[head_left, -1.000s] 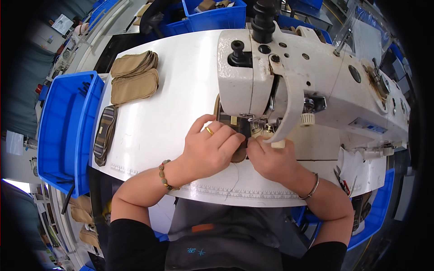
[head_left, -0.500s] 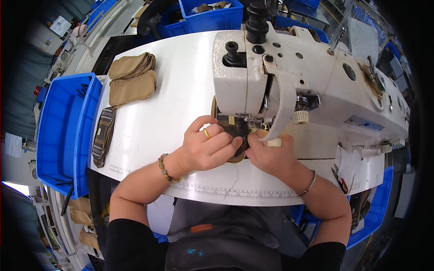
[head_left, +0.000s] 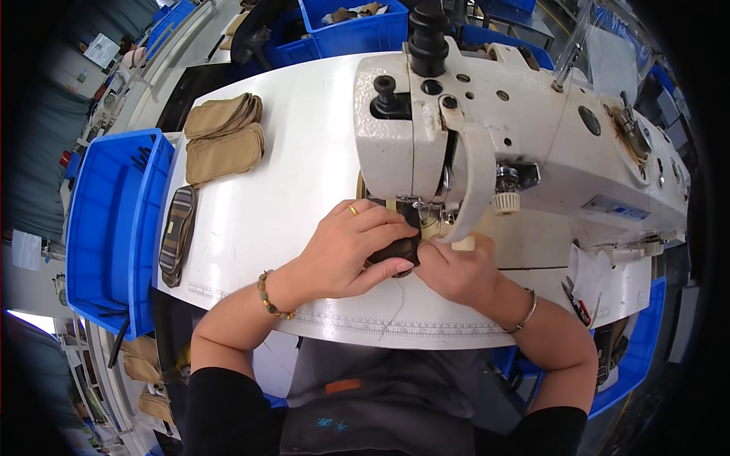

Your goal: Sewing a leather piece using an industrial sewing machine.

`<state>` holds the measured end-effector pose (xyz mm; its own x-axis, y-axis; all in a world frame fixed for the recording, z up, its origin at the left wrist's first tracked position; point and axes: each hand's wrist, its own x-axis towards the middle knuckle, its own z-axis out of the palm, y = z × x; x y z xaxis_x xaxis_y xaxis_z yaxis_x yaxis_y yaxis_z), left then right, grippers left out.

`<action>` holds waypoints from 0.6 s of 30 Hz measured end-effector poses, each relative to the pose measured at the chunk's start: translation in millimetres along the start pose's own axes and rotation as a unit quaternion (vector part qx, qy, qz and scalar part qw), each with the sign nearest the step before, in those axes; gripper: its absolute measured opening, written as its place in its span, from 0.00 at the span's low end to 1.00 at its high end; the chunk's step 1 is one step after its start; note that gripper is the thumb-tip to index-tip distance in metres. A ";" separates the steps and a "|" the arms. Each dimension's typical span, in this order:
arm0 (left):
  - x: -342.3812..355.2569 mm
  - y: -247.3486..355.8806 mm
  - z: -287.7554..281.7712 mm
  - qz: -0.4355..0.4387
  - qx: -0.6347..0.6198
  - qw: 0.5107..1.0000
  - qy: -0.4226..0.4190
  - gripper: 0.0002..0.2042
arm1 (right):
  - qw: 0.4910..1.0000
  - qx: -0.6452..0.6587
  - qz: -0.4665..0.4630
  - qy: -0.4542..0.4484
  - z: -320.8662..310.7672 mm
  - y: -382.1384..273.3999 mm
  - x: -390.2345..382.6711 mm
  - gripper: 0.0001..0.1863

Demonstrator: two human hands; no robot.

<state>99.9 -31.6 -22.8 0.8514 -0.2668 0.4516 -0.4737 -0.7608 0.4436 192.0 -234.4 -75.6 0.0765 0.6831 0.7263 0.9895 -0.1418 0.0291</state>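
A white sewing machine (head_left: 399, 152) stands on the white tabletop (head_left: 296, 159), with a dark brown striped fabric piece (head_left: 391, 251) under its presser foot (head_left: 426, 209). My left hand (head_left: 346, 251) holds that piece, fingers curved over its top and thumb along its near edge. My right hand (head_left: 460, 266) grips the piece's right side beside the needle, fingers closed; its fingertips are partly hidden. At the back left lie two stacks of khaki fabric pieces (head_left: 224, 152), and a small striped folded pile (head_left: 176, 232) rests near the left edge.
A blue bin (head_left: 114, 228) stands left of the table, another blue bin (head_left: 353, 29) with fabric is behind it, and a third (head_left: 639, 342) is at lower right. Scissors (head_left: 578, 304) lie by white scraps (head_left: 597, 277) on the right, near a printed ruler along the front edge.
My left hand has shifted its grip: the fingers now lie further over the fabric piece and the thumb has moved downward toward me. My right hand stays at the needle area.
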 end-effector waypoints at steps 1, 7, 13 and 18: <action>-3.0 -1.9 -0.5 -0.001 0.001 1.000 -0.001 0.14 | 1.000 0.002 0.000 0.001 -0.2 -1.1 0.6 0.10; -4.5 -9.2 -3.4 -0.052 -0.025 0.992 -0.108 0.16 | 0.998 -0.007 -0.006 -0.058 -3.8 -7.8 1.9 0.07; -6.8 -12.3 0.4 -0.019 0.005 0.993 -0.119 0.12 | 0.998 -0.004 -0.009 -0.059 -6.6 -9.5 4.2 0.05; -5.1 -12.6 -1.2 -0.019 0.025 0.989 -0.141 0.12 | 0.999 -0.018 0.008 -0.042 -3.5 -12.3 1.6 0.05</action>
<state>101.3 -19.9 -29.7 0.9007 -0.3867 0.1978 -0.4344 -0.7995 0.4149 179.5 -234.1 -72.4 0.1041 0.7375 0.6672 0.9830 -0.1782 0.0435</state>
